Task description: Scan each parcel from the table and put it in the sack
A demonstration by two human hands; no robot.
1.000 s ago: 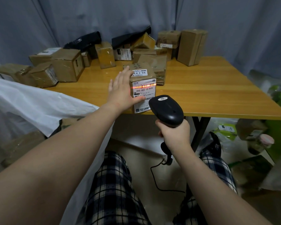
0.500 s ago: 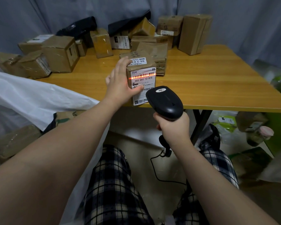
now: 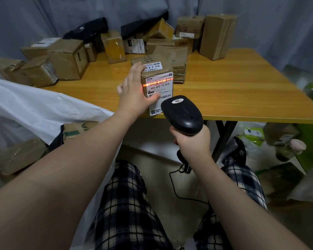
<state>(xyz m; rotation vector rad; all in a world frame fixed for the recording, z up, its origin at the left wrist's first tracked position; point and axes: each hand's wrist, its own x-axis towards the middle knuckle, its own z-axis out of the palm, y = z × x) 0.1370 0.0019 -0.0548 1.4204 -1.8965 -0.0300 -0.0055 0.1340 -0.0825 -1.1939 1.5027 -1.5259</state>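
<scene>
You are holding the parcel (image 3: 157, 83) upright at the near edge of the table (image 3: 242, 91), its white label facing you and a red scan line glowing across the barcode near the top of that label; whether its base is resting on the wood or hanging just clear of it cannot be told. Your left hand (image 3: 134, 94) is gripping it from the left, the fingers (image 3: 136, 69) reaching over the top corner and the thumb pressing on the label's lower part. Just beside the parcel's lower right, your right hand (image 3: 192, 141) is wrapping its fingers round the handle of the black scanner (image 3: 182, 114), whose head is pointing at the label while its cable (image 3: 172, 184) is trailing down between your knees. Behind, more cardboard parcels (image 3: 67, 58) are crowding the table's far side, a tall box (image 3: 217, 37) standing at the right end. The white sack (image 3: 34, 109) is lying open to your left, below the table edge.
</scene>
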